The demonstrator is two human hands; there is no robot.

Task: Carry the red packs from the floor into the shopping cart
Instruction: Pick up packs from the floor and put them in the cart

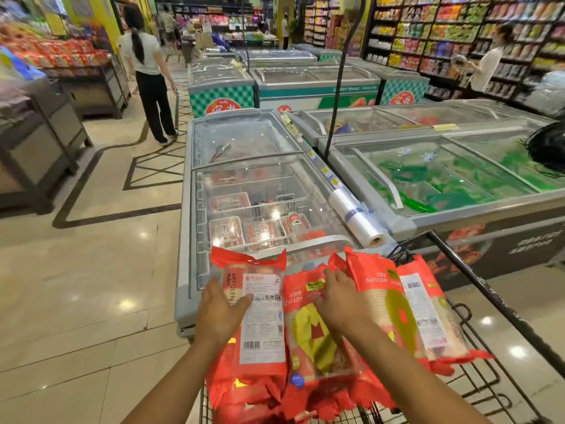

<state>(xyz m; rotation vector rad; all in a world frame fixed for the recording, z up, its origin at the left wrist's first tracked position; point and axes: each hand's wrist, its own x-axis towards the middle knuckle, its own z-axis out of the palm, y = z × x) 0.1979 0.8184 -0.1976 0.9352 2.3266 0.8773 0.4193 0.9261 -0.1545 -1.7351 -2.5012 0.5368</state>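
Head cam, status:

- left hand [221, 313]: gripping the label-side pack [264, 319] at its left edge. Thumb lies on the white label, fingers are under it and out of sight. The pack is held above the heap, red top edge pointing away from me.
- right hand [342, 301]: fingers spread and fairly straight, palm down, resting on the yellow-front pack [308, 332]. No grip.
- yellow-front pack: just right of the label-side pack, edges touching or overlapping.
- To the right, two more red packs, front-up pack [382, 298] and back-up pack [428, 310], overlap each other and lean toward the cart's right side.
- lower red packs [241, 390]: piled under all of these, crumpled edges showing.
- All visible packs sit in or over the shopping cart [495, 301]. Its wire basket shows at right and bottom.

Surroundings:
- chest freezer [244, 179] directly ahead of the cart, glass lid, trays of red product inside.
- plastic bag roll [356, 218] lies on the seam between it and the right freezer [443, 179], which holds green packs.
- black cable [339, 87] hangs down to that seam.
- shopper in white top [149, 71] stands in the left aisle, well away. A second shopper [489, 65] is at the right shelves.
- tile floor [76, 286] glossy, light glare.
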